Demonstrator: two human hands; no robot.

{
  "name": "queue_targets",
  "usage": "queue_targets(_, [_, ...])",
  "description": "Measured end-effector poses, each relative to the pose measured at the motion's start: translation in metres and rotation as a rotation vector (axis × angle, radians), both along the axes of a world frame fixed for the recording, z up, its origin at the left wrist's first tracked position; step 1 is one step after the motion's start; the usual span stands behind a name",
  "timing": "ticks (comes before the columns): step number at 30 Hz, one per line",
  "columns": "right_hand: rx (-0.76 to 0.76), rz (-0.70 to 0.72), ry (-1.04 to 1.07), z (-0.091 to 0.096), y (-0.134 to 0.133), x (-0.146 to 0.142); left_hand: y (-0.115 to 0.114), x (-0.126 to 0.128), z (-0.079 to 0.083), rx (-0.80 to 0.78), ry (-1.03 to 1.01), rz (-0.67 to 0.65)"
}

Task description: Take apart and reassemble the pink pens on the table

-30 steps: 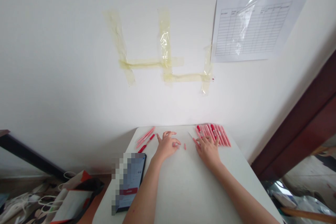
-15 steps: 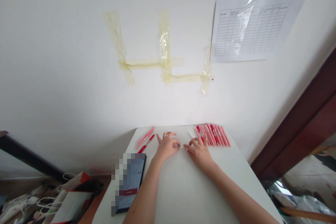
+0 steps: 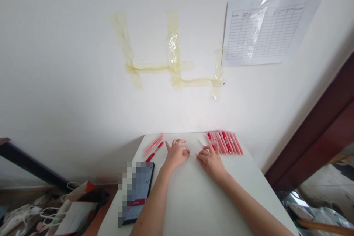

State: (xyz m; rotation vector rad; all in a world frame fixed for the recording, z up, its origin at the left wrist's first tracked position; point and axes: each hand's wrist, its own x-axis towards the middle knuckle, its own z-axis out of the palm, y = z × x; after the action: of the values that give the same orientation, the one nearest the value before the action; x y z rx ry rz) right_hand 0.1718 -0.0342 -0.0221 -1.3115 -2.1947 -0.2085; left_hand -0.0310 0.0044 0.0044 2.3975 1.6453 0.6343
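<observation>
My left hand (image 3: 176, 155) rests low over the white table (image 3: 190, 199), thumb and index finger curled into a pinch, the other fingers raised. Whatever it pinches is too small to name. Facing it across a narrow gap, my right hand (image 3: 210, 160) has its thumb and fingertips closed together. What lies between them cannot be made out. Just beyond the right hand is a thin white strip (image 3: 201, 142). A row of pink and red pens (image 3: 225, 143) lies right beside that hand. Left of my left hand are several pale pink sticks (image 3: 153, 145) and a red pen (image 3: 155, 151).
A tablet (image 3: 138, 195), partly pixelated, lies at the table's left edge near my left forearm. Behind the table rises a white wall (image 3: 83, 99) with yellowed tape (image 3: 173, 51) and a printed sheet (image 3: 265, 29). Bags (image 3: 80, 206) and cables (image 3: 19, 217) are on the floor at left.
The gap between my two hands has widened slightly, with my right fingertips a little further right. The left hand stays nearly still. The tablet's number went from 44 to 45.
</observation>
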Motion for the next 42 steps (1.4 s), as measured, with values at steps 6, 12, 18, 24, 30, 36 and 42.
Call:
queue_targets(6, [0.008,-0.018,0.016,0.002,-0.002,0.002,-0.001,0.002,0.000,0.011,0.001,0.009])
queue_targets(12, [0.021,-0.099,0.018,-0.006,0.000,0.003,-0.001,0.001,-0.001,0.001,-0.012,-0.004])
queue_targets(18, [0.021,-0.133,0.009,-0.008,0.002,0.004,-0.001,0.003,-0.003,0.013,-0.040,-0.025])
queue_targets(24, [0.011,-0.157,0.046,-0.002,0.000,0.006,-0.001,0.006,-0.003,0.001,-0.068,-0.038])
queue_targets(30, [0.019,-0.174,0.082,-0.005,0.001,0.007,-0.003,0.010,-0.002,0.003,-0.068,-0.062])
queue_targets(36, [0.052,-0.164,0.088,-0.008,0.003,0.009,-0.004,0.011,-0.002,0.002,-0.055,-0.078])
queue_targets(42, [0.072,-0.149,0.101,-0.011,0.005,0.009,-0.002,0.011,-0.004,0.013,-0.075,-0.069])
